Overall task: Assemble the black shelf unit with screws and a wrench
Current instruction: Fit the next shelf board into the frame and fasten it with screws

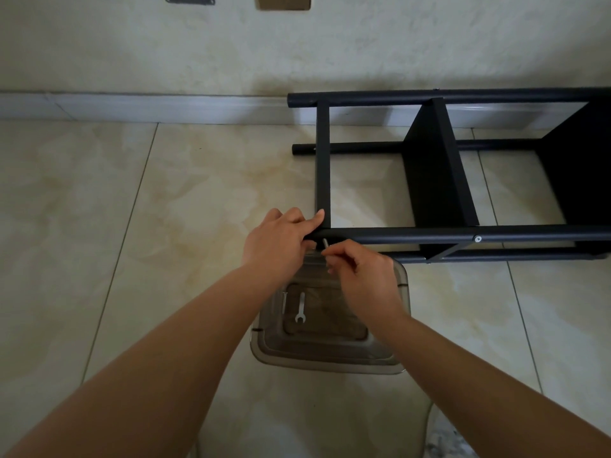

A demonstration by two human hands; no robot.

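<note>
The black shelf unit (pixel 433 180) lies on its side on the tiled floor, its tube legs running left to right. My left hand (pixel 277 241) grips the left end of the near tube where the thin end panel meets it. My right hand (pixel 360 279) pinches a silver screw (pixel 325 243) that points up at the underside of that tube. A small silver wrench (pixel 300 307) and another long screw (pixel 283 302) lie in a clear plastic tray (pixel 330 361) below my hands. A fitted screw head (pixel 478 239) shows farther right on the same tube.
A wall with a pale baseboard (pixel 132 107) runs behind the shelf. Two wall plates (pixel 284 1) sit at the top edge. Bare beige floor tiles (pixel 132 209) spread to the left of the shelf and tray.
</note>
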